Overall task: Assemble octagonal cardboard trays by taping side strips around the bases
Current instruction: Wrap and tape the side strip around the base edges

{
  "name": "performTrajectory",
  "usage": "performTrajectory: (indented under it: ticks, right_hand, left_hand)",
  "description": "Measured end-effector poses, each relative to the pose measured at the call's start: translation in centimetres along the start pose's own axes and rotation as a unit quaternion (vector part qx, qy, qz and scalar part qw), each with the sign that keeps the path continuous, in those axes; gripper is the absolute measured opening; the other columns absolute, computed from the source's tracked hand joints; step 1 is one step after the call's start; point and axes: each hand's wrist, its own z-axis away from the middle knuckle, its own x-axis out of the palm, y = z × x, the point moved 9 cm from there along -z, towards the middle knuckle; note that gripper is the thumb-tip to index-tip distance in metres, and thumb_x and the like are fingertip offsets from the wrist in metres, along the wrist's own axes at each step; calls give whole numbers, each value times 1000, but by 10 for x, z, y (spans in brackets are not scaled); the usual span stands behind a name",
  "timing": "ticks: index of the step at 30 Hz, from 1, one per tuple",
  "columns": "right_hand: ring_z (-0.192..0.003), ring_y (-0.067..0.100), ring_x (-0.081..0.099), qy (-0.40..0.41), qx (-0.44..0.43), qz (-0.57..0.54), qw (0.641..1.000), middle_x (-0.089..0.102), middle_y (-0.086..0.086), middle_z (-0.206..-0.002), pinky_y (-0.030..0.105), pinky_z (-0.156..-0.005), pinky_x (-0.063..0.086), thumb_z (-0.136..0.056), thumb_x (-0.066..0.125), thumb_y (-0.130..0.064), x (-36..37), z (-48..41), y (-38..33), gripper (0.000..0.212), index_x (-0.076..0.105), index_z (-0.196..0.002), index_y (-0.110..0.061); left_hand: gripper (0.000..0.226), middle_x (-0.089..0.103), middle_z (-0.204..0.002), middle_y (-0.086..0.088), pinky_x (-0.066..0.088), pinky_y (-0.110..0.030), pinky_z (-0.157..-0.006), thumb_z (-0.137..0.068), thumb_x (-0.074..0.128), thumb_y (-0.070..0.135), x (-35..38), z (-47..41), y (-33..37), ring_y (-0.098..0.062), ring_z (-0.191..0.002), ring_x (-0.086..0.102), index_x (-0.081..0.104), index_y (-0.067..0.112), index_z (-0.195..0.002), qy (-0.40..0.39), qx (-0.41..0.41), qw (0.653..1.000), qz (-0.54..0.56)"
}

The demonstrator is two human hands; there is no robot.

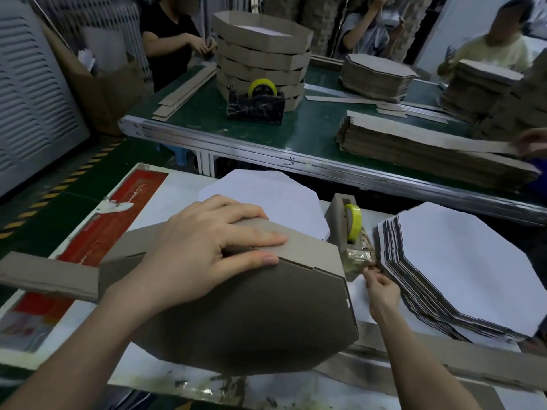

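One tray base [251, 315], tilted, left of the tape dispenser [340, 232]. One side strip [44, 273], along its upper edge, trailing further left. One left hand [213, 250], fingers nearly straight, pressing strip to base. One right hand [381, 291], pinching the tape [360, 255] at the dispenser's front. Advice: keep the seam flush and draw the tape straight.

Setting: packaging workshop, production-line type. A green conveyor belt [310, 128] on an aluminium frame is stretching across mid-frame, and finished octagonal trays [260, 51] are sitting stacked on it, upper centre. Other workers [168, 37] are standing along the top edge. Hazard-striped floor tape [59, 187] is showing at left. Flat cardboard stacks [429, 152] are lying at right.
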Motion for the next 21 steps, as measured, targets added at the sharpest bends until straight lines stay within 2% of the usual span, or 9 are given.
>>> performTrajectory:
  ticks: [3, 7, 9, 11, 12, 15, 18, 19, 21]
  right_hand:
    - [-67, 14, 55, -12, 9, 46, 999, 66, 6, -73, 28, -67, 43, -92, 68, -16, 0, 6, 23, 18, 71, -84, 0]
    - [-67, 11, 60, -68, -44, 122, 989, 71, 4, -76, 26, -59, 45, -90, 69, -14, 31, 30, -16, 12, 74, -89, -3]
    - [-57, 8, 60, -126, -80, 124, 981, 70, 10, -80, 18, -51, 47, -90, 67, -5, 51, 48, -50, 10, 73, -99, -3]
    - [-41, 4, 55, -172, -100, 107, 974, 65, 13, -71, 14, -39, 42, -92, 64, -1, 63, 66, -82, 17, 70, -108, 1]
    - [-38, 1, 53, -183, -112, 104, 971, 64, 13, -71, 13, -39, 42, -93, 63, 0, 67, 76, -98, 19, 69, -111, 1]
    - [-43, 0, 56, -211, -149, 104, 960, 70, 10, -77, 13, -48, 48, -93, 65, -4, 80, 105, -141, 27, 69, -120, -6]
    - [-50, 2, 55, -226, -196, 137, 944, 71, -2, -75, 11, -46, 44, -93, 67, -12, 92, 139, -182, 37, 63, -130, -11]
    - [-57, 4, 57, -233, -205, 155, 938, 72, -4, -74, 11, -47, 45, -92, 68, -15, 96, 151, -194, 45, 58, -136, -11]
    - [-63, 10, 55, -271, -192, 178, 926, 75, -2, -74, 18, -52, 49, -89, 72, -16, 107, 177, -211, 73, 34, -152, -10]
  left_hand:
    - [40, 47, -118, 34, 41, -28, -84, -85, 33, 73, -1, 1, -5, 1, -113, 45, 57, 62, -115, -1, -5, 1000, 3]
    - [39, 48, -119, 32, 42, -30, -84, -85, 35, 70, -3, 1, -10, -1, -114, 46, 58, 60, -116, -1, -6, 1000, 11]
    - [39, 49, -121, 30, 43, -33, -86, -85, 35, 70, -5, 4, -14, -2, -115, 46, 57, 60, -116, -1, -8, 1000, 21]
    - [38, 51, -123, 28, 43, -34, -89, -85, 35, 70, -7, 8, -18, -3, -116, 46, 55, 60, -116, -1, -10, 999, 32]
    - [38, 51, -123, 27, 43, -34, -89, -84, 35, 70, -8, 10, -21, -3, -117, 46, 54, 61, -115, 0, -12, 999, 35]
    - [39, 49, -126, 28, 38, -28, -90, -83, 33, 71, -12, 18, -33, 2, -119, 42, 53, 62, -116, 0, -20, 999, 45]
    - [41, 49, -127, 27, 36, -27, -91, -80, 34, 72, -18, 31, -47, 4, -120, 40, 54, 62, -115, 10, -32, 997, 65]
    - [41, 49, -127, 26, 37, -29, -92, -80, 36, 72, -21, 36, -52, 3, -120, 40, 55, 61, -114, 18, -38, 996, 80]
    - [41, 51, -126, 25, 39, -33, -96, -79, 40, 70, -27, 47, -60, 0, -122, 42, 57, 58, -114, 32, -43, 993, 106]
